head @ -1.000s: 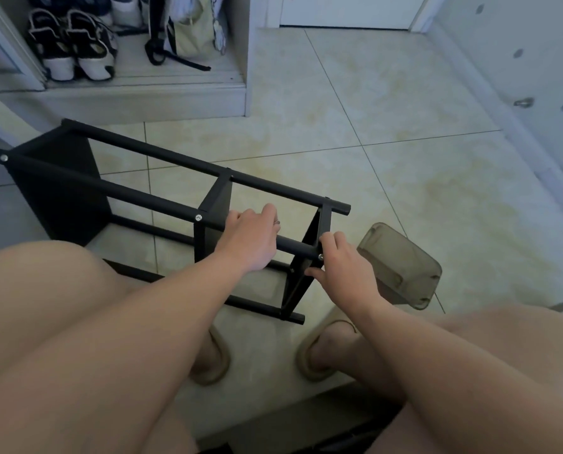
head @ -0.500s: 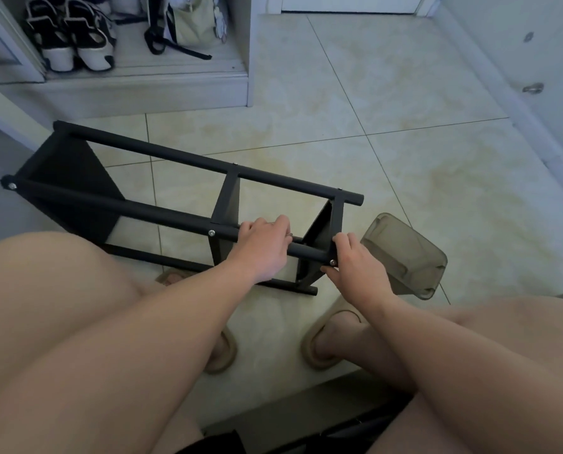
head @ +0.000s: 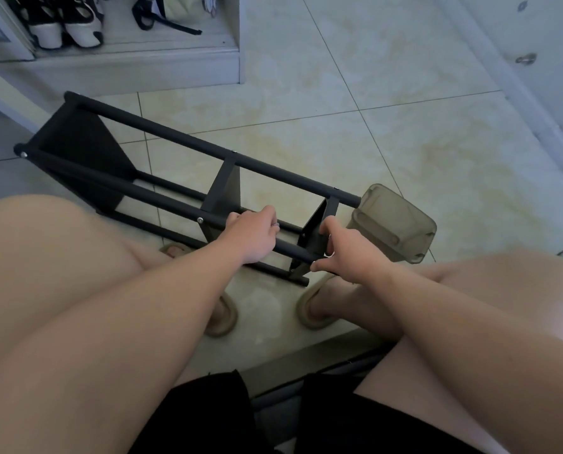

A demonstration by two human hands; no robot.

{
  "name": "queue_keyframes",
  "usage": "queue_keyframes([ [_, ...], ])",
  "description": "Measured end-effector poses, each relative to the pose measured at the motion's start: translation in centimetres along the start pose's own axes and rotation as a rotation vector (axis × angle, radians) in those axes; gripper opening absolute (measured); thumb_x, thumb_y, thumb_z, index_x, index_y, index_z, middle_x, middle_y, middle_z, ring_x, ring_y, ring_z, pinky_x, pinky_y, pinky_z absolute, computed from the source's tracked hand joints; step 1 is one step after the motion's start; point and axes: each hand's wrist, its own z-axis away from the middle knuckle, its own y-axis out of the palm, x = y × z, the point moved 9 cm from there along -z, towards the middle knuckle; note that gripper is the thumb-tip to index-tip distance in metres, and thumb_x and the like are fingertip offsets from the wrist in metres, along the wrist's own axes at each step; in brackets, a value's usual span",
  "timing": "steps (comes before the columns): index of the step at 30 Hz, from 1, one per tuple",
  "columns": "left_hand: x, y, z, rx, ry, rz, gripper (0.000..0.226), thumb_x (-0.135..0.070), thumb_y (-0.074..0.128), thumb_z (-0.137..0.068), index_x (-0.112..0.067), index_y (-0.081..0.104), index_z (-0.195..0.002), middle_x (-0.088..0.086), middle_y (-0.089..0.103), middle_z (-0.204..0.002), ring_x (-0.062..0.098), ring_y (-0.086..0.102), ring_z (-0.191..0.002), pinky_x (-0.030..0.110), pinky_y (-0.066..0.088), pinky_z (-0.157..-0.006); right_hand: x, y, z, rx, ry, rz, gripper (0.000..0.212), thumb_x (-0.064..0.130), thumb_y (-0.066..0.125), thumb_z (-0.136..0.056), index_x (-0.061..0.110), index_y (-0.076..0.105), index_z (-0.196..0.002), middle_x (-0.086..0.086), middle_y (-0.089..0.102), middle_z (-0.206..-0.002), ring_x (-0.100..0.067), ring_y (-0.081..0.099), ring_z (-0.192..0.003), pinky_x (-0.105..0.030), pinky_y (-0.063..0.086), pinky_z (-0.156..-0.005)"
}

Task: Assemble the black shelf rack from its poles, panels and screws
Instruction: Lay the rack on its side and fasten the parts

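On the floor (head: 404, 142), close before the seated person, the rack (head: 77, 149) lies on its side, likely so its screw points face upward within reach. The left hand (head: 254, 234) wraps the near pole (head: 126, 187), apparently to steady the frame. The right hand (head: 345, 253) pinches that pole's end where it meets the end panel (head: 313, 231), probably finger-tightening a screw; the screw itself is hidden. A bin (head: 391, 221) lies tipped just beside the rack's end, perhaps kept handy for parts. Counted: four poles (head: 208, 149), three panels (head: 224, 188), two screw heads (head: 200, 219) showing, one bin, two slippers (head: 221, 316).
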Motion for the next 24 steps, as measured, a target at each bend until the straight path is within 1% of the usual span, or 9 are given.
queue_keyframes([
  [1,0.1,0.1,0.1,0.012,-0.014,-0.001,0.013,-0.029,0.034,-0.105,-0.026,0.043,-0.095,-0.012,0.053,-0.077,0.022,0.048,-0.090,0.037,0.025,-0.086,0.2,0.0,0.2,-0.005,0.000,0.032,0.069,0.042,0.087,-0.076,0.020,0.037,-0.118,-0.001,0.059,-0.101,-0.026,0.059,-0.093,-0.034,0.046,-0.067],
  [3,0.3,0.2,0.1,0.044,-0.050,-0.002,0.014,-0.028,0.034,-0.104,-0.025,0.044,-0.094,-0.008,0.057,-0.079,0.023,0.051,-0.089,0.037,0.025,-0.084,0.2,-0.5,0.4,-0.065,0.013,0.167,0.100,0.058,0.086,-0.068,0.022,0.031,-0.143,-0.005,0.052,-0.127,-0.029,0.053,-0.115,-0.043,0.051,-0.086],
  [5,0.2,0.3,0.0,0.080,-0.089,-0.017,0.013,-0.025,0.034,-0.103,-0.024,0.045,-0.095,-0.005,0.060,-0.082,0.024,0.054,-0.090,0.039,0.027,-0.084,0.3,-1.2,0.4,-0.142,0.022,0.317,0.128,0.072,0.083,-0.060,0.024,0.015,-0.157,-0.007,0.036,-0.147,-0.032,0.036,-0.135,-0.048,0.043,-0.102],
  [8,0.2,0.3,-0.5,0.123,-0.157,-0.029,0.015,-0.023,0.036,-0.101,-0.021,0.050,-0.097,-0.001,0.064,-0.084,0.025,0.056,-0.090,0.040,0.031,-0.087,-0.2,-1.2,-0.2,-0.107,0.031,0.377,0.147,0.082,0.076,-0.057,0.022,-0.007,-0.162,-0.007,-0.005,-0.169,-0.033,-0.001,-0.155,-0.052,0.023,-0.122],
  [10,0.0,0.0,-1.0,0.138,-0.201,0.058,0.016,-0.027,0.044,-0.099,-0.022,0.055,-0.090,0.000,0.067,-0.084,0.026,0.059,-0.089,0.041,0.037,-0.089,-0.7,-0.8,-0.9,-0.045,0.034,0.385,0.150,0.085,0.073,-0.057,0.019,-0.014,-0.161,-0.007,-0.022,-0.168,-0.031,-0.016,-0.155,-0.053,0.009,-0.126],
  [12,-0.1,-0.4,-1.9,0.124,-0.225,0.279,0.017,-0.029,0.058,-0.094,-0.022,0.063,-0.080,-0.003,0.069,-0.082,0.021,0.063,-0.086,0.038,0.047,-0.086,-1.1,-0.4,-1.5,0.008,0.021,0.389,0.152,0.087,0.070,-0.058,0.017,-0.017,-0.160,-0.008,-0.028,-0.166,-0.031,-0.023,-0.154,-0.054,0.001,-0.125],
  [15,-0.3,-1.1,-3.4,0.107,-0.242,0.513,0.014,-0.028,0.071,-0.087,-0.023,0.071,-0.073,-0.008,0.070,-0.080,0.010,0.062,-0.080,0.026,0.044,-0.068,-1.4,-0.2,-2.1,0.027,-0.008,0.421,0.153,0.092,0.064,-0.057,0.016,-0.022,-0.158,-0.010,-0.033,-0.164,-0.031,-0.028,-0.152,-0.055,-0.006,-0.124],
  [20,-2.0,-0.3,-6.1,0.270,-0.143,0.449,0.013,-0.021,0.070,-0.085,-0.018,0.074,-0.073,-0.011,0.068,-0.060,0.010,0.057,-0.063,0.022,0.041,-0.057,-1.8,-0.1,-2.5,0.020,-0.058,0.498,0.150,0.102,0.044,-0.057,0.014,-0.024,-0.157,-0.014,-0.033,-0.163,-0.033,-0.027,-0.152,-0.055,-0.011,-0.123],
  [24,-4.0,0.8,-7.8,0.458,-0.095,0.436,0.004,-0.019,0.070,-0.089,-0.017,0.072,-0.086,-0.007,0.076,-0.074,0.010,0.061,-0.069,0.022,0.046,-0.062,-2.1,-0.1,-2.8,0.039,-0.078,0.528,0.147,0.104,0.029,-0.057,0.011,-0.025,-0.156,-0.018,-0.034,-0.162,-0.036,-0.029,-0.151,-0.056,-0.013,-0.123],
])
